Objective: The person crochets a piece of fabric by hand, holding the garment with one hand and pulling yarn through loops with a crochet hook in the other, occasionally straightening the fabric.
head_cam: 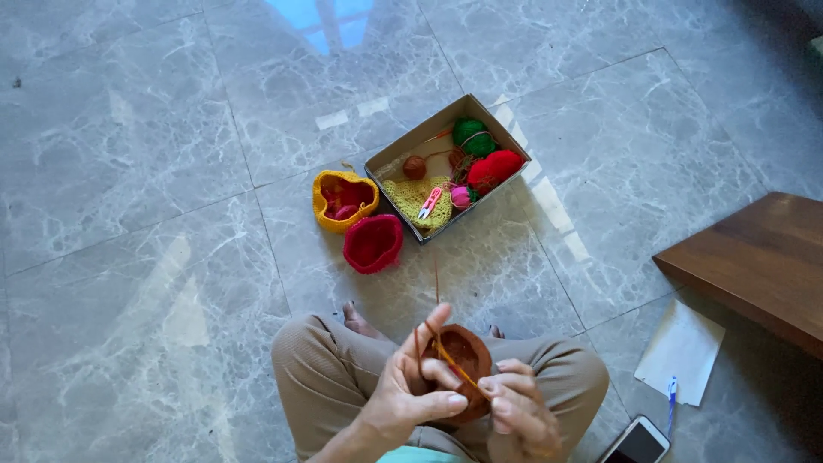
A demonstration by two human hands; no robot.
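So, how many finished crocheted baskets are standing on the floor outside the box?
2: a yellow basket left of the cardboard box, and a red basket just below it. The brown piece between both hands is apart.

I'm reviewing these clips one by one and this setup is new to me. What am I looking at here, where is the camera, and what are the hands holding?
There is no machine here. The one picture comes from a camera worn on a person's head, looking down at their crossed legs on a grey marble floor. The left hand and right hand hold a brown crochet piece with an orange hook, brown yarn running up from it. Ahead lie a cardboard box of yarn balls, a yellow crochet basket and a red crochet basket. To the right are a paper sheet, a pen, a phone and a wooden board.
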